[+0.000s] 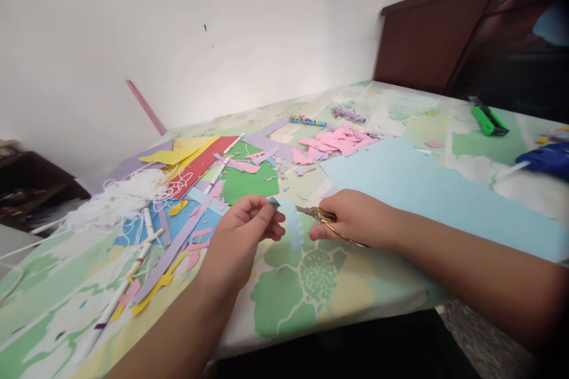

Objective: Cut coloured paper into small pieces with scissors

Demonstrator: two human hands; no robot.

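Between thumb and fingers, my left hand [249, 228] pinches one end of a light blue paper strip [292, 222], which curves down to the right over the table. My right hand [355, 216] is closed round gold-handled scissors [326, 217]. Their blades point left and reach the strip's right edge; whether they touch the paper I cannot tell. A large light blue paper sheet [427, 189] lies partly beneath my right forearm. Just beyond my left hand is a green paper piece [249, 172].
Pink paper scraps [340, 141] form a pile behind my hands. White string [133, 195] lies tangled at left near red paper [200, 166] and a long white stick [120, 290]. A green cutter [489, 120] and a blue object [544, 160] are at right. The table's front edge is close.
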